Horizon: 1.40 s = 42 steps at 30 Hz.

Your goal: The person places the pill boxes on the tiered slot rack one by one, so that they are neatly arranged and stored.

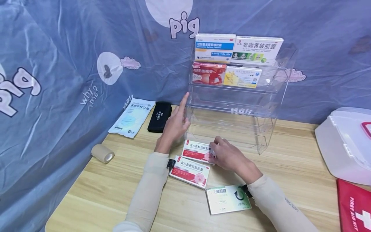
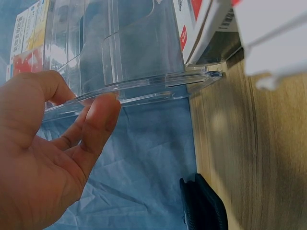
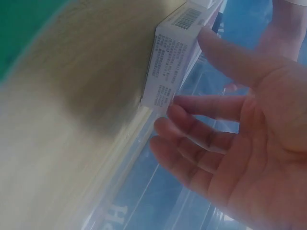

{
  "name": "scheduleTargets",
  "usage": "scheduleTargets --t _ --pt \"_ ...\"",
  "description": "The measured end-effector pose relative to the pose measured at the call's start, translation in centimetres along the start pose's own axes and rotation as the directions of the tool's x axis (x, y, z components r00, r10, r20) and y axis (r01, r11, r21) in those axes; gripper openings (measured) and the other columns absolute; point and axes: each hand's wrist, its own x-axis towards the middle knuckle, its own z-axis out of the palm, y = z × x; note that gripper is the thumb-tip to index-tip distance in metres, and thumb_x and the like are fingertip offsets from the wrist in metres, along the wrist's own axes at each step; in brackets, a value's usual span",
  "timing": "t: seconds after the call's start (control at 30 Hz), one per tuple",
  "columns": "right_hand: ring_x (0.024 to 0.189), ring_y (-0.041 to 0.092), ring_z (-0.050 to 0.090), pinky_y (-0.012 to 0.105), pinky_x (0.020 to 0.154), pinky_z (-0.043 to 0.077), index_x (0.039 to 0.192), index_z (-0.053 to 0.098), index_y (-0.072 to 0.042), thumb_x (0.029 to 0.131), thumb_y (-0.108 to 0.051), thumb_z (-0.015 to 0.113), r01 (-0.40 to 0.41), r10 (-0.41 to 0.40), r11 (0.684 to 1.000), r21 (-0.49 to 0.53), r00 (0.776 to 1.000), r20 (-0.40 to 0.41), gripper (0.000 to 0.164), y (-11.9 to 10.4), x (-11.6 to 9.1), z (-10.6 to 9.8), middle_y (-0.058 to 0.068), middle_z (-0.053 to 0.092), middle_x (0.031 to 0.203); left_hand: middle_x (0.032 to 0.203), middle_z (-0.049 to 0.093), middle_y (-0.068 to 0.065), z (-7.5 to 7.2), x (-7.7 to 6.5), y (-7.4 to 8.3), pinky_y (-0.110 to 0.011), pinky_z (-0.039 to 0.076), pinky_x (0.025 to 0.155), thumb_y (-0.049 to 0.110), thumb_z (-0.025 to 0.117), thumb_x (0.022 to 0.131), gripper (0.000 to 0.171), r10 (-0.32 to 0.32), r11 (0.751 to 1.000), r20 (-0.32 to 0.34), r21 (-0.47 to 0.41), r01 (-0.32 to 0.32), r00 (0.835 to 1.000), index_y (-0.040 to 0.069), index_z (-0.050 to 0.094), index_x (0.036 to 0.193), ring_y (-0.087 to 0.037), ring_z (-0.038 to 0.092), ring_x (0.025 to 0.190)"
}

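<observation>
My left hand is at the left side of a clear acrylic display rack. In the left wrist view, its thumb and fingers pinch the edge of the rack's side panel. In front of the rack's base, my right hand holds the right end of a red-and-white medicine box between thumb and fingers. The right wrist view shows that box's barcoded end by the thumb. A matching medicine box lies just nearer on the table. Below my right wrist lies a green-and-white capsule box.
Several medicine boxes, including a blue-and-white one, stand in the rack's upper two tiers. A mask packet, black pouch and tan bandage roll lie left. At right are a white bin and red first aid bag.
</observation>
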Motion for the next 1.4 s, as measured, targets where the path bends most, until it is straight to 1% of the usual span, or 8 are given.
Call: scheduleTargets --t 0.2,0.33,0.53,0.77,0.97,1.1,1.27,1.4 --pt "0.1 0.028 0.059 0.047 0.088 0.059 0.122 0.07 -0.001 0.099 -0.025 0.079 0.005 -0.005 0.998 -0.056 1.0 -0.001 0.035 -0.3 0.1 -0.1 0.016 0.057 0.124 0.119 0.059 -0.009 0.0 0.1 -0.1 -0.043 0.051 0.074 0.001 0.066 0.097 0.114 0.003 1.0 -0.003 0.007 -0.003 1.0 0.055 -0.004 0.169 -0.027 0.056 0.092" --pt "0.104 0.029 0.058 0.047 0.089 0.059 0.126 0.069 0.0 0.095 -0.022 0.081 -0.01 0.011 0.999 -0.05 1.0 0.013 0.04 -0.4 0.2 -0.1 0.016 0.057 0.124 0.117 0.058 -0.009 0.0 0.1 -0.1 -0.042 0.05 0.072 0.001 0.066 0.096 0.115 0.009 1.0 -0.001 0.009 -0.009 1.0 0.055 -0.004 0.169 -0.027 0.056 0.089" --pt "0.106 0.029 0.059 0.047 0.087 0.06 0.128 0.062 -0.003 0.086 -0.021 0.09 -0.029 0.028 0.999 0.027 0.999 0.021 0.053 -0.2 -0.1 -0.1 0.015 0.055 0.125 0.115 0.058 -0.009 0.0 0.1 0.0 -0.042 0.051 0.072 0.001 0.066 0.096 0.115 0.02 1.0 -0.005 0.018 -0.02 1.0 0.054 -0.004 0.169 -0.026 0.055 0.088" --pt "0.091 0.026 0.06 0.043 0.082 0.057 0.123 0.05 -0.008 0.088 -0.019 0.089 -0.036 0.032 0.991 0.129 0.999 0.034 0.054 0.0 -0.3 -0.1 0.012 0.058 0.11 0.118 0.059 -0.009 0.2 0.0 0.0 -0.041 0.052 0.072 0.001 0.066 0.096 0.115 0.018 1.0 -0.001 0.012 -0.018 1.0 0.055 -0.005 0.169 -0.026 0.056 0.087" --pt "0.088 0.025 0.061 0.04 0.079 0.054 0.126 0.048 -0.013 0.086 -0.015 0.09 -0.047 0.038 0.966 0.256 0.999 0.037 0.058 0.2 -0.3 0.0 0.01 0.061 0.109 0.118 0.059 -0.009 -0.1 -0.1 0.0 -0.042 0.052 0.071 0.001 0.067 0.096 0.115 0.011 1.0 -0.015 0.009 -0.011 1.0 0.056 -0.004 0.169 -0.027 0.056 0.086" --pt "0.091 0.025 0.061 0.04 0.079 0.055 0.125 0.051 -0.014 0.09 -0.011 0.086 -0.024 0.028 0.953 0.303 1.0 -0.007 0.05 0.5 -0.3 0.2 0.011 0.062 0.112 0.117 0.058 -0.009 0.0 -0.1 -0.1 -0.042 0.052 0.071 0.001 0.066 0.096 0.115 0.015 1.0 -0.011 0.011 -0.015 1.0 0.055 -0.004 0.169 -0.026 0.056 0.088" --pt "0.097 0.024 0.065 0.044 0.084 0.058 0.12 0.058 -0.012 0.091 -0.003 0.081 0.057 -0.015 0.939 0.338 0.992 -0.127 0.038 0.8 -0.3 0.2 0.009 0.066 0.112 0.116 0.058 -0.009 0.0 -0.1 0.0 -0.041 0.052 0.071 0.001 0.066 0.096 0.115 0.013 1.0 -0.012 0.007 -0.013 1.0 0.055 -0.004 0.169 -0.026 0.056 0.088" --pt "0.104 0.029 0.071 0.042 0.087 0.063 0.12 0.06 -0.011 0.091 0.003 0.077 0.109 -0.044 0.91 0.4 0.985 -0.169 0.036 0.9 -0.3 -0.1 0.013 0.068 0.117 0.115 0.058 -0.008 0.0 -0.1 0.0 -0.041 0.052 0.071 0.0 0.067 0.096 0.115 0.018 1.0 -0.016 0.006 -0.018 1.0 0.054 -0.003 0.169 -0.026 0.056 0.087"
